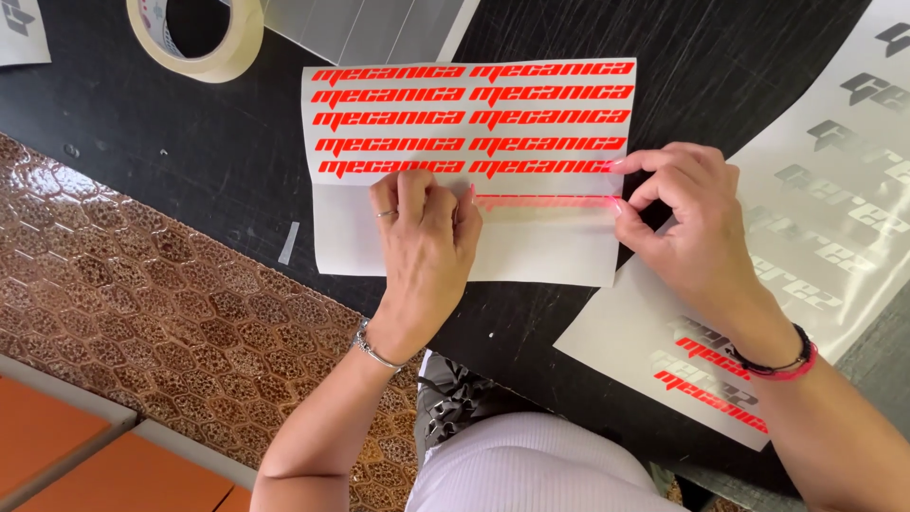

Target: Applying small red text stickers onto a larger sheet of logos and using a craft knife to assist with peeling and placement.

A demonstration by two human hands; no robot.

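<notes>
Both hands, left [424, 237] and right [684, 213], on a white sheet [531, 251] of orange-red lettering stickers atop a black table [171, 142].

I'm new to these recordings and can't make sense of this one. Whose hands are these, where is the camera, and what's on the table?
The one picture comes from a camera worn on a person's head, looking down at their own bare hands. The left hand presses flat on a white sticker sheet printed with rows of red lettering. The right hand pinches a strip of red lettering at the sheet's right edge. The sheet lies on a black table. Nearby are a roll of tape and other sheets with grey lettering.
</notes>
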